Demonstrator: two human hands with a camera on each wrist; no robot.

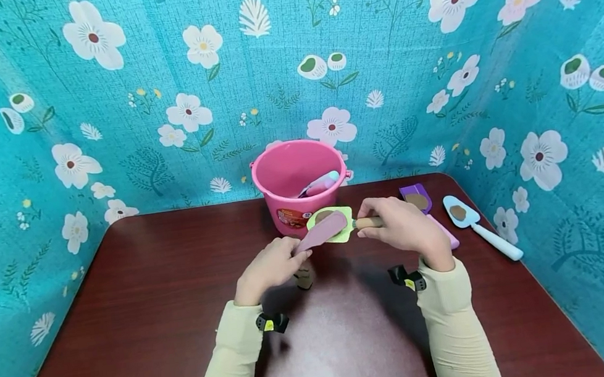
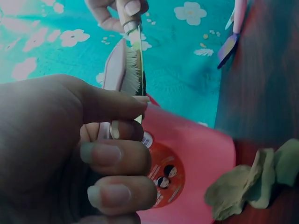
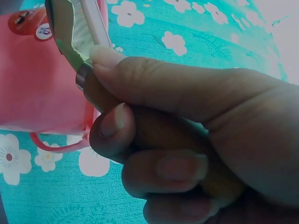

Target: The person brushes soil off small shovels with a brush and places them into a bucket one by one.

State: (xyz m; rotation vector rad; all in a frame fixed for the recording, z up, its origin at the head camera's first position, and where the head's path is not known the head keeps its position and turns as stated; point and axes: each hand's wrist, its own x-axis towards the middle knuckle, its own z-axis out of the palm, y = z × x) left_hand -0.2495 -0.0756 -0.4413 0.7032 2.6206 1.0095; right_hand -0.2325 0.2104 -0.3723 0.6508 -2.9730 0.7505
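Note:
My left hand (image 1: 268, 271) grips a pink brush (image 1: 321, 232) by its handle. White bristles (image 2: 131, 74) show in the left wrist view, turned against the trowel's blade. In my right hand (image 1: 406, 226) is the wooden handle (image 1: 369, 222) of a small lime-green trowel (image 1: 347, 233), the fingers curled round it. A brown patch shows on the blade, partly covered by the brush. Both tools are held up just in front of a pink bucket (image 1: 277, 208). Inside the bucket lies a pink and turquoise item (image 1: 325, 183), its kind unclear.
On the right of the dark wooden table (image 1: 125, 308) lie a purple shovel (image 1: 413, 191) with a pink handle and a light blue trowel (image 1: 495, 240), both with brown patches. A crumpled brownish-green item (image 2: 229, 191), perhaps cloth, lies before the bucket. Floral fabric (image 1: 246, 95) hangs behind.

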